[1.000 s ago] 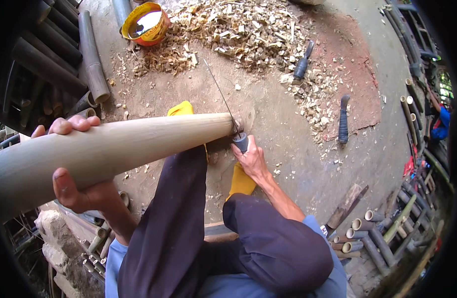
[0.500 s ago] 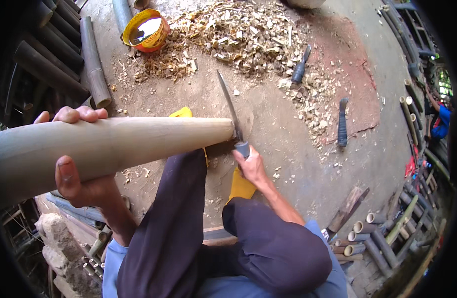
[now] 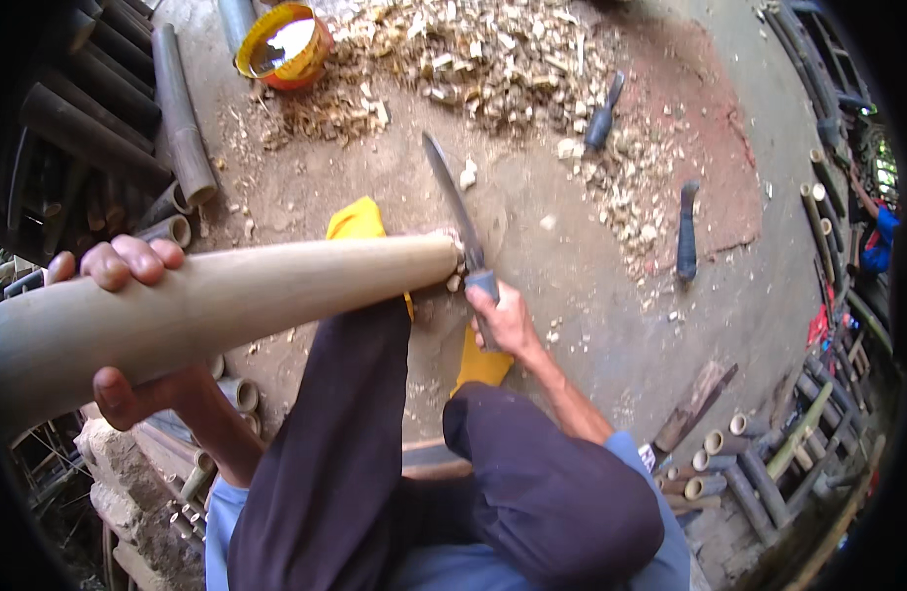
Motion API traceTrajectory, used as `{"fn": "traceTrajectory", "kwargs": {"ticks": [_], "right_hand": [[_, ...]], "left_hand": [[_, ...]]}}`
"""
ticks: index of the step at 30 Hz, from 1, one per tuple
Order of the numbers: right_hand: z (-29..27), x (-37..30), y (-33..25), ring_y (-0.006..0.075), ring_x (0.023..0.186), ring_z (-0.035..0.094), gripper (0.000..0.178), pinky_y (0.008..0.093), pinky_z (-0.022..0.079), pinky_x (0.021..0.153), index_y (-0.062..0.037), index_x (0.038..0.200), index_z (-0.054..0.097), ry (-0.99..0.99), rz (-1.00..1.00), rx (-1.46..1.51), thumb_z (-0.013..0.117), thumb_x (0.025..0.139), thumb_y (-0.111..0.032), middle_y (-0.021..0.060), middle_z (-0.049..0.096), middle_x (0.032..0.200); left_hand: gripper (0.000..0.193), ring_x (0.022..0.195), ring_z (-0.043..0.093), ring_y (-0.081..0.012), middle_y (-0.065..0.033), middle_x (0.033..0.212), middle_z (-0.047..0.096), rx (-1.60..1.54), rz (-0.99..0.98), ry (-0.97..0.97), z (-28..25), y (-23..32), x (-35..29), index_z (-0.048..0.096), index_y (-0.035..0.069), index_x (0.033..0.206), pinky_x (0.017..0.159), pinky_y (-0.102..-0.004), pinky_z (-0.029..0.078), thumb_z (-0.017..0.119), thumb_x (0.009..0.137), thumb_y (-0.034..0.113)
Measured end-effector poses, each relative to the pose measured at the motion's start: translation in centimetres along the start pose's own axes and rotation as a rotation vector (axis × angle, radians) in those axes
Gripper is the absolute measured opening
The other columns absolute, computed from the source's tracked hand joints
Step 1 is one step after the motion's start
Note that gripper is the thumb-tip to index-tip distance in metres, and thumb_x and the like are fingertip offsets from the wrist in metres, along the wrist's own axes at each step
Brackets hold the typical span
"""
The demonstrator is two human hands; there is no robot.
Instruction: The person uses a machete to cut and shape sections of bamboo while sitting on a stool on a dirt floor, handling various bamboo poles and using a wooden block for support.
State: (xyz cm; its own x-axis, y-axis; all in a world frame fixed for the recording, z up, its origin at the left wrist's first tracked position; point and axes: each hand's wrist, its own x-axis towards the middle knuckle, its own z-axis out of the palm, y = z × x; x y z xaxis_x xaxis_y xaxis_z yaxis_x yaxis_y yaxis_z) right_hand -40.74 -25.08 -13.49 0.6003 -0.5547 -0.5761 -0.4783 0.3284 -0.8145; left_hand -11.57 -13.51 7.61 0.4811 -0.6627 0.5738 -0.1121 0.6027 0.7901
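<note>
A thick bamboo stem point(image 3: 276, 286) lies across my front from the left edge, its pale end narrowing toward the middle. My left hand point(image 3: 133, 261) is wrapped round its thick part, fingers over the top and thumb on the near side. In my right hand point(image 3: 508, 320) is the grey handle of a long-bladed knife point(image 3: 452, 187). The blade points away from me and slightly left, close by the cut end of the bamboo; whether it touches is hard to tell. That end looks rough and chipped.
Wood chips point(image 3: 493, 59) are heaped at the back. A yellow-and-red tub point(image 3: 301, 74) stands at the far left. Two dark-handled tools point(image 3: 599, 126) lie at the right. Bamboo poles point(image 3: 183, 128) line the left; cut pieces point(image 3: 759, 492) are stacked at the lower right.
The bamboo's end has shifted slightly left and my left hand with it. The knife has turned, showing more of its blade and handle, and now stands a little apart from the bamboo's end.
</note>
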Motion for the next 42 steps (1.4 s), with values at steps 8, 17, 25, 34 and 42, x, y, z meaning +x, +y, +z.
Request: {"fn": "traceTrajectory", "kwargs": {"ticks": [8, 17, 25, 34, 42], "right_hand": [[0.0, -0.3, -0.3, 0.0172, 0.066, 0.062, 0.037, 0.0315, 0.049, 0.058, -0.0012, 0.094, 0.052, 0.133, -0.379, -0.214, 0.063, 0.083, -0.034, 0.0112, 0.060, 0.070], [0.6, -1.9, -2.7, 0.0239, 0.070, 0.066, 0.039, 0.0351, 0.052, 0.060, 0.0007, 0.107, 0.047, 0.089, -0.122, -0.140, 0.061, 0.084, -0.027, 0.0165, 0.063, 0.080], [0.2, 0.7, -0.4, 0.0282, 0.062, 0.064, 0.038, 0.0371, 0.051, 0.055, 0.0009, 0.101, 0.045, 0.147, -0.237, -0.495, 0.062, 0.085, -0.029, 0.0141, 0.061, 0.068], [0.7, -2.0, -1.6, 0.0291, 0.064, 0.065, 0.038, 0.0368, 0.051, 0.054, -0.0002, 0.099, 0.045, 0.277, -0.564, -0.211, 0.066, 0.081, -0.026, 0.0155, 0.062, 0.073], [0.4, -3.1, -5.1, 0.0268, 0.068, 0.066, 0.041, 0.0338, 0.051, 0.055, 0.0006, 0.104, 0.048, 0.187, -0.414, -0.250, 0.065, 0.082, -0.030, 0.0139, 0.062, 0.070]], "left_hand": [[0.075, 0.091, 0.049, -0.0259, -0.0139, 0.103, 0.047, -0.051, -0.028, 0.107, -0.1, -0.8, 0.4, 0.031, 0.001, 0.129, 0.087, -0.0440, 0.039, 0.060, 0.070, 0.038], [0.066, 0.092, 0.051, -0.0281, -0.0141, 0.101, 0.046, 0.056, -0.063, 0.356, -0.9, 0.4, -1.7, 0.033, 0.004, 0.129, 0.087, -0.0476, 0.042, 0.055, 0.074, 0.034], [0.072, 0.091, 0.052, -0.0283, -0.0157, 0.100, 0.048, 0.061, -0.035, 0.250, 0.8, -0.3, -1.2, 0.032, 0.002, 0.130, 0.083, -0.0481, 0.044, 0.058, 0.069, 0.032], [0.076, 0.089, 0.050, -0.0275, -0.0153, 0.100, 0.046, 0.060, -0.051, 0.242, 0.6, -0.5, -0.4, 0.027, 0.001, 0.132, 0.085, -0.0481, 0.040, 0.056, 0.071, 0.034], [0.080, 0.089, 0.051, -0.0269, -0.0150, 0.099, 0.048, -0.009, -0.006, 0.126, -2.2, 0.1, -1.0, 0.027, 0.000, 0.133, 0.085, -0.0483, 0.041, 0.056, 0.069, 0.038]]}}
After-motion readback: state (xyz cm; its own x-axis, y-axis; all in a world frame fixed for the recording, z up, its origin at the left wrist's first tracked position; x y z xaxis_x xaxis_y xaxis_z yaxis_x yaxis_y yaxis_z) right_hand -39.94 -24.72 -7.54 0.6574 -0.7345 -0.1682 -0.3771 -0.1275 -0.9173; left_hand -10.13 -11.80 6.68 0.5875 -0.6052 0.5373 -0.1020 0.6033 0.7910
